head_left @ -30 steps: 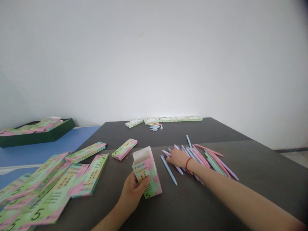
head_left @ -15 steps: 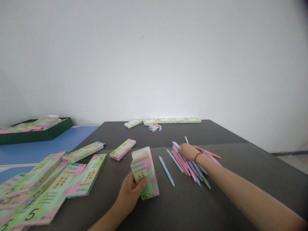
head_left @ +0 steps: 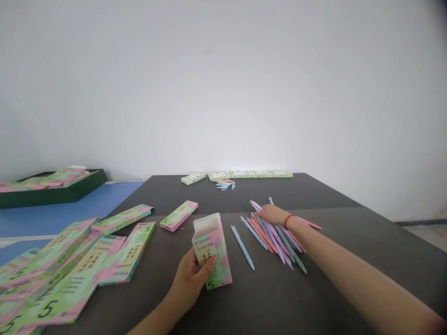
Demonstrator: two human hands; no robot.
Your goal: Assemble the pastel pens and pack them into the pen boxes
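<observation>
My left hand (head_left: 191, 275) is closed around a small pink-and-green pen box (head_left: 213, 253), its thumb across the front. The box stands tilted, with its top end open towards me and a white inside showing. Over at the pen pile, my right hand (head_left: 274, 215), a red cord at its wrist, has its fingers closed on a purple pen (head_left: 255, 204); the fingertips are partly hidden. Beneath that hand lie pink pens (head_left: 264, 234), more purple ones and a green pen (head_left: 299, 263). Between the box and the pile, a single light blue pen (head_left: 242, 246) lies on the table.
Several pen boxes (head_left: 73, 279) overlap at the left, and one box (head_left: 179, 216) lies apart. A dark green tray (head_left: 84, 187) holding packaging rests on a blue surface. White-and-green boxes (head_left: 240, 174) line the far edge, with small pens (head_left: 223, 185) before them.
My right hand has shifted slightly right and down at the pile, and the purple pens under it have moved a little. My left hand keeps the box almost in place.
</observation>
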